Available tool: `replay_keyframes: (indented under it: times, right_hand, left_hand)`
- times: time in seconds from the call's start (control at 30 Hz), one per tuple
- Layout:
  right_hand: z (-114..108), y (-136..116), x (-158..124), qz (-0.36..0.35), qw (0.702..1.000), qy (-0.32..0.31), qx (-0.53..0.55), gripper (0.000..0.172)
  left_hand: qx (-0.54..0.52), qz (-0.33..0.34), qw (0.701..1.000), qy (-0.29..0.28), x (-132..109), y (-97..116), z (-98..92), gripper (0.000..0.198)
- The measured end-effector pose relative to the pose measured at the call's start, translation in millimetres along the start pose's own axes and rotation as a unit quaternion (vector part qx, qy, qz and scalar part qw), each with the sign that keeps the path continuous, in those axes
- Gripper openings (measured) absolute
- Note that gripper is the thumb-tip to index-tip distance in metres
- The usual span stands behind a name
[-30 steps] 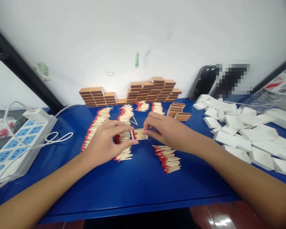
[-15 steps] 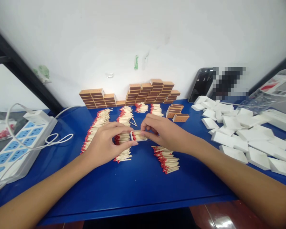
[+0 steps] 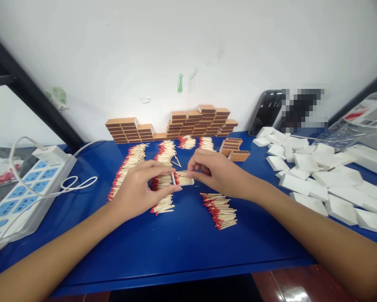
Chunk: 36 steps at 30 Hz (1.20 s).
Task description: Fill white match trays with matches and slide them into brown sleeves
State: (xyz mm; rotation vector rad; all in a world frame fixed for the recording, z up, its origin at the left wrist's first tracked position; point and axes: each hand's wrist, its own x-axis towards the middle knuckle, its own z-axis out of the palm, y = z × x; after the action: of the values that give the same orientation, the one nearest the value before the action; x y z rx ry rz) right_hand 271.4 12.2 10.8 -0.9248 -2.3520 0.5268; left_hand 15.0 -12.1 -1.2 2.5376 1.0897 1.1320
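Observation:
A small white matchbox tray (image 3: 173,178) filled with red-tipped matches (image 3: 182,178) is at the middle of the table, heads to the left. My left hand (image 3: 144,182) grips the tray's left end between thumb and forefinger. With thumb and forefinger pinched, my right hand (image 3: 211,172) is at the tray's right end, on the plain ends of the matches; its other fingers are curled. A row of loose matches (image 3: 162,205) lies partly under my left hand. Below my right hand is another pile of matches (image 3: 220,211).
Stacked matchboxes (image 3: 199,123) line the wall, with several sleeves (image 3: 238,155) standing at right. White trays (image 3: 320,174) are heaped on the right, near a black phone (image 3: 263,112). A power strip (image 3: 27,188) with a looped white cable (image 3: 81,183) occupies the left.
The fingertips of my right hand have shifted very slightly at the tray's right end. My left hand keeps its hold, and the tray stays in place.

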Motion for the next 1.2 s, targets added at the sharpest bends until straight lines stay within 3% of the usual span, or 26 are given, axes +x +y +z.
replay_keyframes:
  times: [0.37,0.57,0.83,1.03,1.2]
  right_hand:
    - [11,-3,2,0.027,0.997,0.027,0.072,0.015]
    - [2,-4,4,0.063,0.994,0.009,0.091,0.016]
    - [-7,-3,2,0.034,0.999,0.008,0.014,0.017]
    - [-37,17,2,0.058,0.988,0.094,-0.112,0.017]
    - [-50,52,0,0.102,0.972,-0.048,-0.208,0.013]
  left_hand:
    - [-0.017,-0.034,0.999,-0.006,0,2,0.3,0.035]
    - [-0.025,-0.031,0.999,-0.005,0,0,0.6,0.033]
    - [-0.022,-0.032,0.999,-0.006,0,0,-0.3,0.032]
    - [-0.020,-0.038,0.999,-0.005,-2,-2,-0.5,0.033]
    - [-0.015,-0.032,0.999,-0.005,-2,-4,-0.7,0.034]
